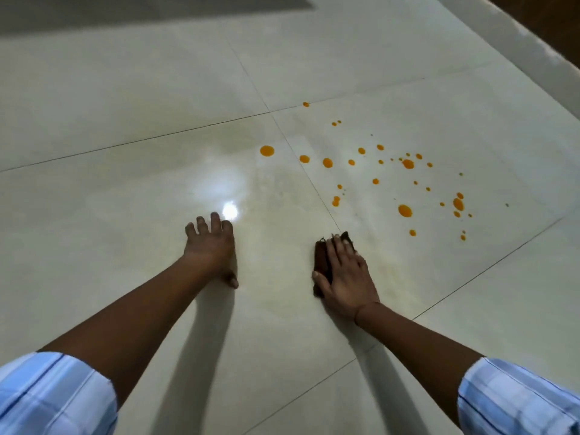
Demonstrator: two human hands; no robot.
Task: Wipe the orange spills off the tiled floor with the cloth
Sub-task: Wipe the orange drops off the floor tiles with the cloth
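Several orange spills dot the pale glossy tiled floor, scattered from the middle to the right, the largest ones at the left of the patch and near its right edge. My right hand lies flat on a dark brown cloth and presses it onto the floor, just below and left of the spots. The cloth is mostly hidden under the palm and fingers. My left hand rests flat on the tile with fingers spread, holding nothing. A faint streaky smear shows on the tile around the cloth.
Dark grout lines cross the floor between large tiles. A bright light reflection glares just beyond my left fingertips. A raised pale ledge and dark wood run along the upper right. A dark grey area lies at the top left.
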